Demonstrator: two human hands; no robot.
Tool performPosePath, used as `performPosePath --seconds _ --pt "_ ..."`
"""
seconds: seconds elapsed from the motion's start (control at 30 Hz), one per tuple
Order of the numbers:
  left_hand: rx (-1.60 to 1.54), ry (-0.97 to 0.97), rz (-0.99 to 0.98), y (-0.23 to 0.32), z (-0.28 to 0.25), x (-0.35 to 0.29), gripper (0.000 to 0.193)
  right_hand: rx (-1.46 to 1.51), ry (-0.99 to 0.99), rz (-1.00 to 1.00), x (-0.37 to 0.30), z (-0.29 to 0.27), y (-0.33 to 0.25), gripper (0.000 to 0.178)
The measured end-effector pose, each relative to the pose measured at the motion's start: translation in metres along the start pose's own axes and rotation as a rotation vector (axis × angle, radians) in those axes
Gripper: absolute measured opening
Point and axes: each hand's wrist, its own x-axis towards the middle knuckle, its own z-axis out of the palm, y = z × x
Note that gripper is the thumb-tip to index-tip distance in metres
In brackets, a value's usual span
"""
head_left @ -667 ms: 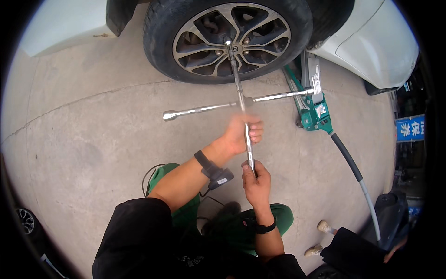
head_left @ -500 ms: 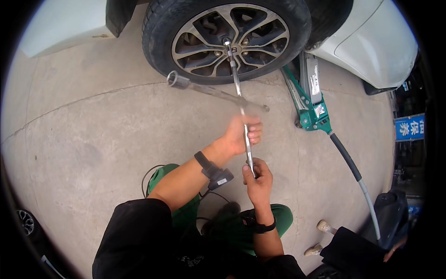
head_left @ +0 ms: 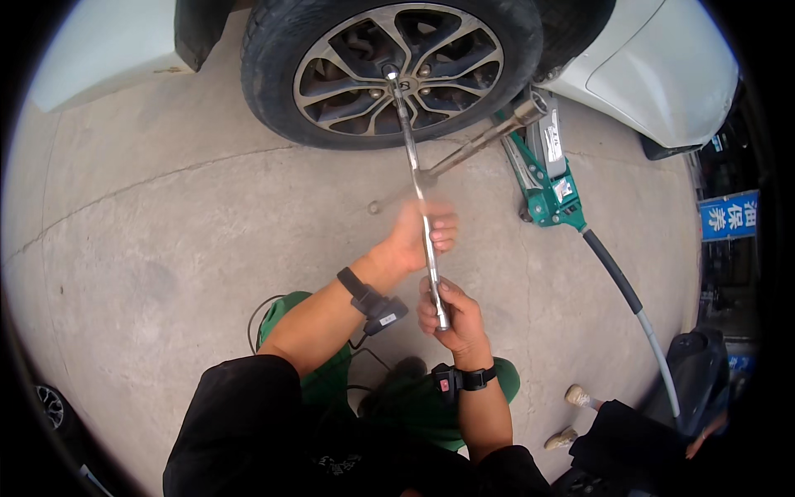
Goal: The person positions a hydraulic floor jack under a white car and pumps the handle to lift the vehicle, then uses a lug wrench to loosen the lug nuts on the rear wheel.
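A silvery four-way lug wrench (head_left: 412,147) reaches from the car wheel (head_left: 269,79) toward me, its far socket set on a fastener beside the wheel's hub. One cross arm points up to the right with a large socket; the opposite arm is blurred. My left hand (head_left: 414,234) is curled at the wrench's shaft below the cross, partly smeared by motion. Closer to me, my right hand (head_left: 454,315) holds the shaft near its end, fingers bent round it, and the near socket sticks out over the palm. Straps with small devices sit on both wrists.
A green floor jack (head_left: 553,195) stands right of the wheel under the white car body (head_left: 662,74), its long handle (head_left: 617,269) slanting toward me. Another person's shoes (head_left: 571,414) show at lower right. A cable (head_left: 257,319) lies beside my knee on concrete.
The wrench has turned: its large-socket arm went from pointing left to pointing up right. My right hand has rolled so its curled fingers and the near socket show. The left hand stays at the shaft.
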Motion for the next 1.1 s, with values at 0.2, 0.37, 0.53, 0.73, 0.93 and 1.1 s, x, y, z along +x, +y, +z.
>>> performPosePath --seconds 0.2,0.37,0.53,0.73,0.93,1.1 --pt "0.036 0.055 0.005 -0.001 -0.006 0.003 0.025 0.098 -0.051 0.092 0.009 -0.013 0.001 0.032" --pt "0.058 0.072 0.005 -0.001 -0.004 0.002 0.024 -0.007 -0.011 0.026 0.007 -0.007 0.0 0.026" --pt "0.106 0.048 -0.058 -0.008 -0.007 0.001 0.022 -0.251 0.22 -0.113 -0.008 0.007 0.012 0.022" --pt "0.506 0.493 -0.262 -0.042 -0.023 0.015 0.018 -0.092 0.423 -0.13 -0.02 -0.009 0.04 0.02" --pt "1.267 0.445 0.012 -0.035 -0.025 0.02 0.028 0.081 0.573 -0.118 0.006 -0.071 0.039 0.016" --pt "1.038 0.443 0.071 -0.017 -0.038 0.024 0.021 0.174 0.557 -0.126 0.035 -0.101 0.022 0.017"
